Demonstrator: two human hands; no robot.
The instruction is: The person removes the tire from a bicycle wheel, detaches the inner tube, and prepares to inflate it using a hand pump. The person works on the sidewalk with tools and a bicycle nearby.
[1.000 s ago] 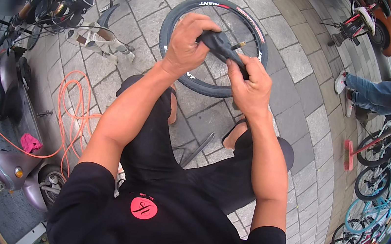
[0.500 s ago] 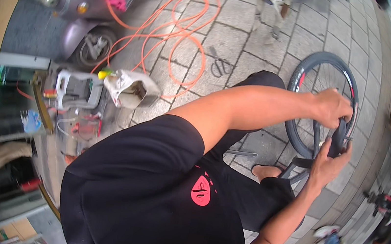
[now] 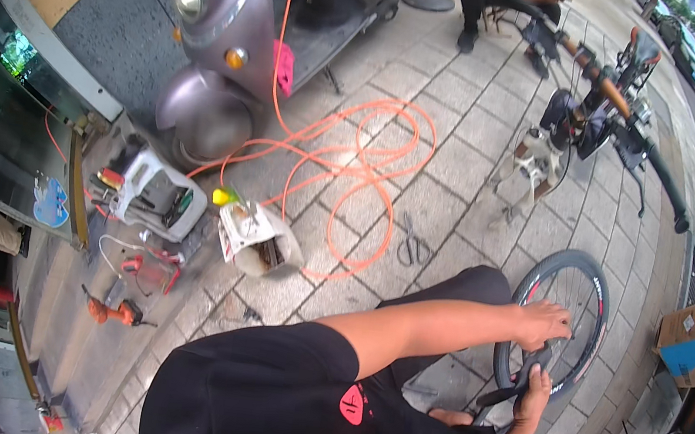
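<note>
A bicycle wheel (image 3: pixel 529 285) with a black tyre and red and white markings lies on the paving to the right, past my knee. Just above its near side, both my hands work on a black inner tube (image 3: pixel 532 361). My left hand (image 3: pixel 542 325) is over the upper end of the stretch between my hands, fingers curled around it. Lower down, my right hand (image 3: pixel 535 394) grips the tube with its thumb on top. A loop of the tube hangs to the left of my right hand, and my leg and arm hide part of it.
Scissors (image 3: pixel 414 242) and a coiled orange hose (image 3: pixel 391 223) lie ahead on the paving. Left are a white container (image 3: pixel 260 245), a grey tool caddy (image 3: pixel 159 197) and a scooter (image 3: pixel 225 16). An upturned bicycle (image 3: pixel 594 109) stands ahead right; cardboard box (image 3: pixel 692 337) rightmost. Someone sits at the back.
My view has tilted up, so the scene sits lower and shows the upturned bicycle and a seated person. Both hands stay on the inner tube.
</note>
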